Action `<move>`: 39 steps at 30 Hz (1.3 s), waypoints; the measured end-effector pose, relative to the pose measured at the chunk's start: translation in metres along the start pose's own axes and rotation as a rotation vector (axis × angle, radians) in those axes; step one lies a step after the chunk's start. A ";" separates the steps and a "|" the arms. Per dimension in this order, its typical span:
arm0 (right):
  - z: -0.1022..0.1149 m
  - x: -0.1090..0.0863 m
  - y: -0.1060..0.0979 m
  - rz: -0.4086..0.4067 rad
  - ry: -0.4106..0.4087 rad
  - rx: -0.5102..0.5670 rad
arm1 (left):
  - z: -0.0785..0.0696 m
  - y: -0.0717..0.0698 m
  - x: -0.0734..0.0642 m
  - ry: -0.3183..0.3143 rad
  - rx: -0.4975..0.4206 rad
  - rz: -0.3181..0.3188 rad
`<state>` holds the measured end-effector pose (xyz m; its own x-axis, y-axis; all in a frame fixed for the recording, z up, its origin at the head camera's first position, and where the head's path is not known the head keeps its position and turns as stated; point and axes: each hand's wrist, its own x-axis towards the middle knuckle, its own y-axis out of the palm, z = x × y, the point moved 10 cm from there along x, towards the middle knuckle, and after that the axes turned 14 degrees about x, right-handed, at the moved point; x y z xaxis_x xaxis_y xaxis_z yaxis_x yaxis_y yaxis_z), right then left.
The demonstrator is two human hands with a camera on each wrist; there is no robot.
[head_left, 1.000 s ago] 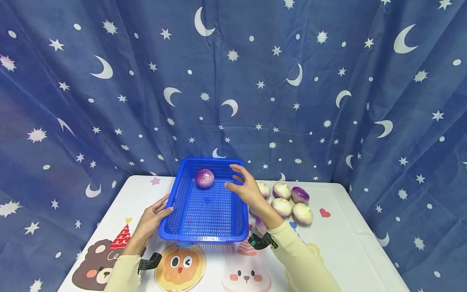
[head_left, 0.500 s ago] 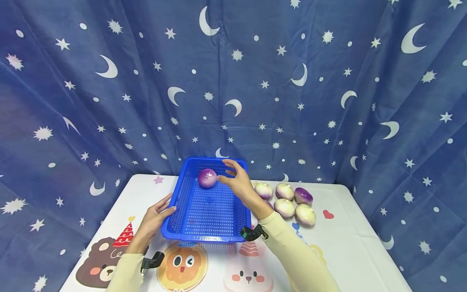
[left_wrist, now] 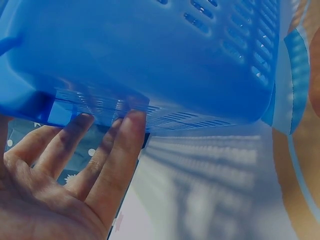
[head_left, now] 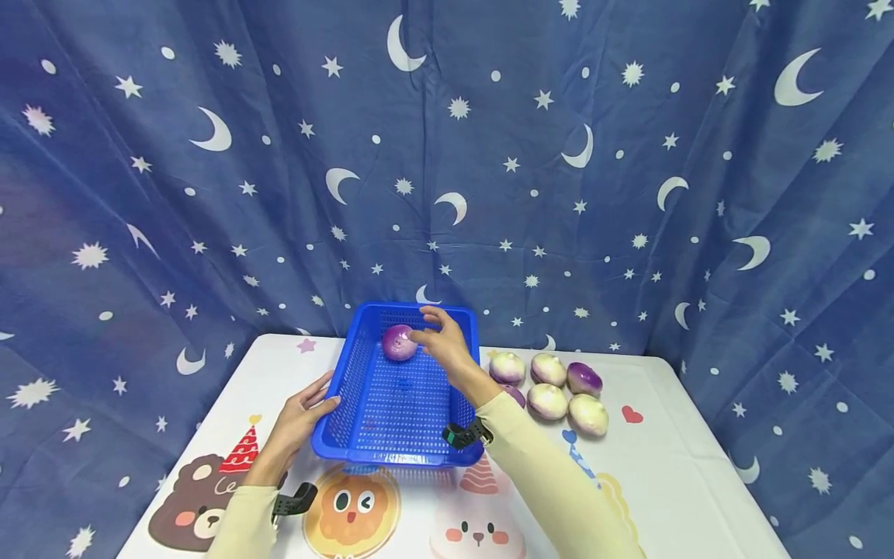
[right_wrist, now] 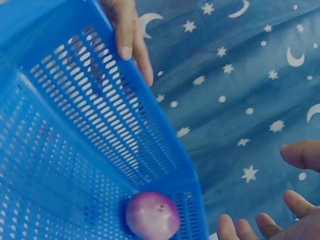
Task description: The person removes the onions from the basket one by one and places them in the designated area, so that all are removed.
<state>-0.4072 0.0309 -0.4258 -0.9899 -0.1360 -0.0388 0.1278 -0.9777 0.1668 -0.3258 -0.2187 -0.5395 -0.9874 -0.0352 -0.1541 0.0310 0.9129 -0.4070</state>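
A blue plastic basket (head_left: 401, 460) with slotted walls stands on the table, with one purple-and-white turnip (head_left: 399, 343) in its far left corner. My left hand (head_left: 296, 419) holds the basket's left rim, thumb over the edge and fingers along the outer wall. In the left wrist view those fingers (left_wrist: 132, 120) touch the wall from outside. My right hand (head_left: 445, 345) is over the basket, fingers spread and slightly bent, holding nothing. Its thumb overlaps the turnip in the head view, while in the right wrist view the turnip (right_wrist: 152, 216) lies apart from the hand.
Several more turnips (head_left: 548, 401) lie in a group on the table right of the basket, mostly pale side up. The white tablecloth (head_left: 670, 466) bears cartoon prints. A blue curtain (head_left: 447, 155) with moons and stars hangs just behind the table.
My right hand has moved left across the basket to beside the turnip, uncovering more of the turnips on the right. My left hand keeps its hold on the rim. The head view has shifted slightly.
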 end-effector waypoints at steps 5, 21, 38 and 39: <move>-0.010 0.012 -0.002 -0.057 0.010 -0.042 | 0.002 0.000 0.002 0.003 -0.022 -0.007; -0.063 0.048 0.000 -0.036 0.064 -0.169 | -0.002 -0.002 0.000 0.002 -0.003 -0.010; -0.102 0.062 -0.010 -0.078 0.139 -0.209 | 0.001 0.000 0.000 0.002 -0.020 -0.012; -0.103 0.064 -0.008 -0.069 0.137 -0.208 | 0.001 -0.001 0.000 -0.001 -0.022 -0.014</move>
<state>-0.4651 0.0139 -0.5307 -0.9812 -0.0740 -0.1782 0.0836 -0.9954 -0.0470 -0.3256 -0.2201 -0.5403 -0.9875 -0.0490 -0.1495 0.0132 0.9212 -0.3889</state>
